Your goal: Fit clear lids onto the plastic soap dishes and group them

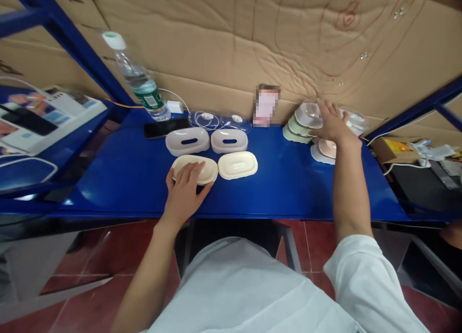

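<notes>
My left hand (186,191) rests over a cream oval dish (205,170), its fingers bent and apart across it. Touching that dish on the right is a second cream oval piece (237,165). Two pale oval trays (187,141) (229,141) with dark slots stand side by side behind them. Stretched out to the right, my right hand (330,121) has its fingers spread over stacked pieces. Green trays (296,132) with a clear-topped piece (308,114) lie at its left, and a peach piece (327,148) shows partly below it.
A water bottle (144,90) stands at the back left near a dark phone (166,127). Clear covers and a white cable (207,121) lie behind the trays. A blurred upright phone (266,105) leans on the cardboard. A small cardboard box (397,150) is at the far right.
</notes>
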Available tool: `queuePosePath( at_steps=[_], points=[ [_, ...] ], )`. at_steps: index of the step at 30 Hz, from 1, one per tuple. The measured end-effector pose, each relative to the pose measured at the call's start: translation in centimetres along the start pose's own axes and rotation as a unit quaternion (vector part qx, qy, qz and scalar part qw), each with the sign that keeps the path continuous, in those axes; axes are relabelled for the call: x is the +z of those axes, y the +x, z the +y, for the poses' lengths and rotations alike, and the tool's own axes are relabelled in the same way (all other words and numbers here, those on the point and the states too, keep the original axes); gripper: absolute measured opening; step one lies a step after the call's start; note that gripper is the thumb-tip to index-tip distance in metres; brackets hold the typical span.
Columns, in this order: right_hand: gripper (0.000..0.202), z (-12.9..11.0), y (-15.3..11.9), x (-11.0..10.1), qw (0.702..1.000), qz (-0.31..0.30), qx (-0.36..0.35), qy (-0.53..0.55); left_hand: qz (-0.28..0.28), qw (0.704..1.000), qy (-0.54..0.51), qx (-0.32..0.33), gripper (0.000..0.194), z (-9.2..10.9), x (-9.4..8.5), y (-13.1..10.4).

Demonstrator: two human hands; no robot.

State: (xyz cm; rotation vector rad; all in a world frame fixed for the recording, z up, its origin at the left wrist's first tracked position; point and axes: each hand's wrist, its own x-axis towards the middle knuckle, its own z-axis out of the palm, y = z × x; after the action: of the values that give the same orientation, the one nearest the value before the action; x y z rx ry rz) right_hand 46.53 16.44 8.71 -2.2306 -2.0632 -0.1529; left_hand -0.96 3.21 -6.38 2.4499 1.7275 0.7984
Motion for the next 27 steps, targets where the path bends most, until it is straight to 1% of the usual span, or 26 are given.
queuePosePath(
  at_steps=[2,6,8,10,12,14,15,17,20,22,24,26,27],
  points=[
    [0.091,0.5,0.9,-0.4,1.000,-0.006,0.001,0.022,0.004,1.000,0.006,0.004,0.057,-0.1,-0.1,-0.1],
    [0.067,1.2,0.9,-0.5,0.998,0.039,-0.025,0.035,0.008,1.000,0.018,0.005,0.053,0.0,-0.1,0.0],
    [0.061,1.5,0.7,-0.4,0.997,0.055,-0.033,0.040,0.003,1.000,0.019,0.007,0.053,-0.1,0.0,0.1],
    [0.069,1.6,0.7,-0.4,0.997,0.063,-0.021,0.038,0.000,1.000,0.013,0.007,0.054,-0.1,0.0,0.3],
    [0.088,1.5,1.0,-0.3,0.998,0.057,0.003,0.031,-0.003,1.000,0.007,0.002,0.054,-0.2,0.1,0.5],
    [0.104,1.2,1.5,-0.1,0.999,0.031,0.015,0.028,-0.006,1.000,0.007,-0.008,0.053,-0.2,0.1,0.6],
    [0.108,1.1,1.8,0.2,0.999,0.016,0.009,0.029,-0.008,1.000,0.009,-0.015,0.052,-0.1,0.1,0.7],
    [0.104,0.8,2.4,0.6,0.999,0.004,-0.017,0.030,-0.012,0.999,0.013,-0.028,0.053,0.0,0.2,0.7],
    [0.094,1.0,2.8,0.9,0.997,0.030,-0.054,0.042,-0.010,0.999,0.021,-0.035,0.054,0.0,0.2,0.7],
    [0.094,1.4,2.3,0.3,0.994,0.061,-0.072,0.061,0.003,0.999,0.024,-0.034,0.054,-0.1,0.1,0.6],
    [0.095,1.2,1.1,-1.1,0.988,0.102,-0.095,0.070,0.034,0.999,0.014,-0.036,0.054,0.0,-0.4,0.5],
    [0.092,-0.3,-0.8,-2.7,0.978,0.137,-0.136,0.076,0.066,0.997,-0.037,-0.031,0.060,0.5,-1.2,0.8],
    [0.090,-1.8,-1.9,-3.4,0.971,0.145,-0.167,0.087,0.075,0.993,-0.084,-0.019,0.067,0.9,-1.8,1.3]
  ],
)
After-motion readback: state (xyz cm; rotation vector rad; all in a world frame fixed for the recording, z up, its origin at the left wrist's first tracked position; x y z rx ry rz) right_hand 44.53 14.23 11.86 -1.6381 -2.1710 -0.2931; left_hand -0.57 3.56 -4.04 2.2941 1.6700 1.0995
